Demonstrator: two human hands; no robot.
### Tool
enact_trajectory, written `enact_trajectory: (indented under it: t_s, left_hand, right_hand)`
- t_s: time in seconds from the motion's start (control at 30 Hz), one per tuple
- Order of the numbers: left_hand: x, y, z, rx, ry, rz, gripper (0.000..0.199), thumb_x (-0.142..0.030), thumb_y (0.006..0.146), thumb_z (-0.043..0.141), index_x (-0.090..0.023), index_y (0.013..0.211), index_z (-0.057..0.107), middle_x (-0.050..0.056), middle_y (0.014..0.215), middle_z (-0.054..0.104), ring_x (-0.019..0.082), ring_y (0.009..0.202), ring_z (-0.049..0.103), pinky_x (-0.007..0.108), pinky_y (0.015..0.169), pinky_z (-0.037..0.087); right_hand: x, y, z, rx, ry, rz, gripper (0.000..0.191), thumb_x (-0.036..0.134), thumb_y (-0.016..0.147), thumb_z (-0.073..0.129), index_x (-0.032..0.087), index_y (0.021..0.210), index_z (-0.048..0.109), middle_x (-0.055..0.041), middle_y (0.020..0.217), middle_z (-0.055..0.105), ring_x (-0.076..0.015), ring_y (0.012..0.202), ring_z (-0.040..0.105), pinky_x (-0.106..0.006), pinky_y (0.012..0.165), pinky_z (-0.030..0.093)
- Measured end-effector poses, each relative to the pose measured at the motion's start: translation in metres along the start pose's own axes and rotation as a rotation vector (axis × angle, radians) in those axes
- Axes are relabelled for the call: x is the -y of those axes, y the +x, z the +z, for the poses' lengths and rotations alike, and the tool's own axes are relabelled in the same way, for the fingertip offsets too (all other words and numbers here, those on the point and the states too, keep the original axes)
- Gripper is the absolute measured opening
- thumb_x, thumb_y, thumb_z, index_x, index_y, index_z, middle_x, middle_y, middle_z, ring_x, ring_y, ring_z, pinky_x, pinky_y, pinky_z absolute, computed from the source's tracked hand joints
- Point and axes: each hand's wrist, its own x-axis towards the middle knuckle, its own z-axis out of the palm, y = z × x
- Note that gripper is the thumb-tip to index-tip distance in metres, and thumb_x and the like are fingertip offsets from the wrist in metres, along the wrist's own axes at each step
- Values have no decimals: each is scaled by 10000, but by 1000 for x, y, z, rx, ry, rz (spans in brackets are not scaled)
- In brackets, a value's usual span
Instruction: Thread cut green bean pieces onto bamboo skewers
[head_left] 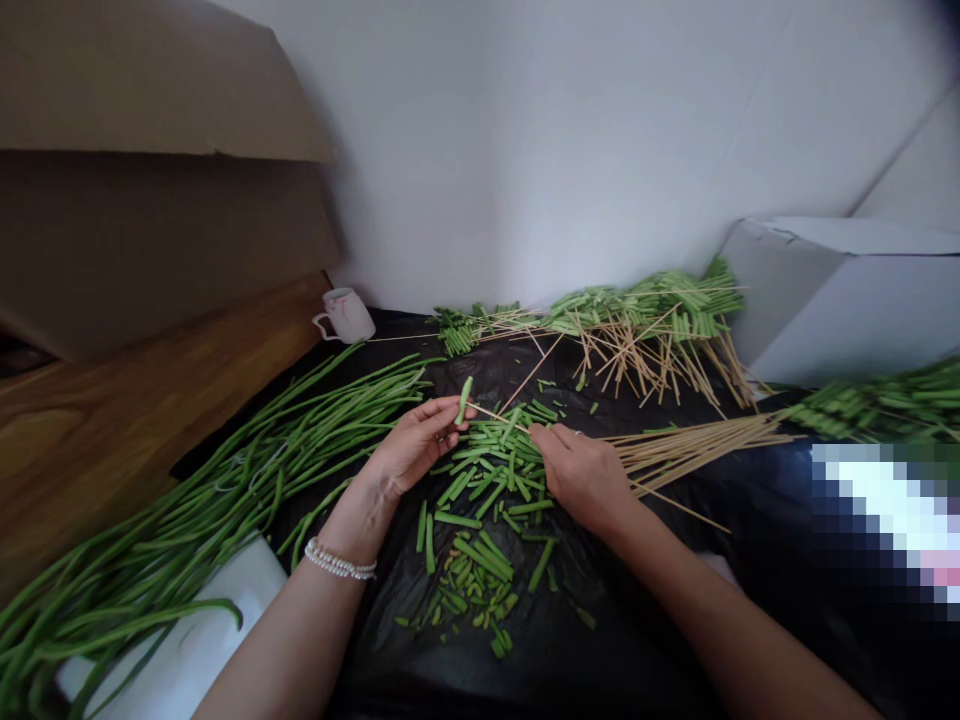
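My left hand (427, 432) pinches a short cut piece of green bean (464, 398), held nearly upright between thumb and fingers. A thin wooden skewer (491, 412) runs from my right hand (577, 470) to that piece, its tip at the bean; whether it has pierced through I cannot tell. The fingers of my right hand are closed round the skewer. Below both hands lies a loose pile of cut bean pieces (495, 460). Nearer to me are smaller end scraps (476, 585). Loose skewers (690, 450) lie just right of my right hand.
Whole long beans (300, 450) spread along the left, partly over a white box (217, 640). Skewered beans (652, 310) are heaped at the back, with more (892, 400) at right. A mug (349, 315), a cardboard box (165, 200) and a white box (832, 290) border the black plastic sheet (622, 640).
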Motion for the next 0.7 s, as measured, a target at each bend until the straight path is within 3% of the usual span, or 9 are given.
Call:
enact_trajectory:
  t_s: [0.33, 0.7]
  left_hand:
    - [3, 5, -2, -112, -66, 38, 244, -190, 656, 801, -133, 879, 719, 42, 843, 706, 76, 696, 609, 163, 617, 473]
    - [4, 5, -2, -137, -73, 42, 270, -169, 599, 835, -128, 847, 735, 44, 802, 708, 80, 689, 612, 162, 602, 472]
  right_hand:
    - [1, 0, -1, -18, -2, -12, 272, 152, 901, 438, 184, 1080, 640, 0, 772, 629, -121, 637, 544, -273, 555, 312]
    - [1, 0, 0, -10, 9, -6, 276, 140, 888, 436, 182, 1064, 644, -6, 768, 633, -114, 630, 532, -258, 559, 315]
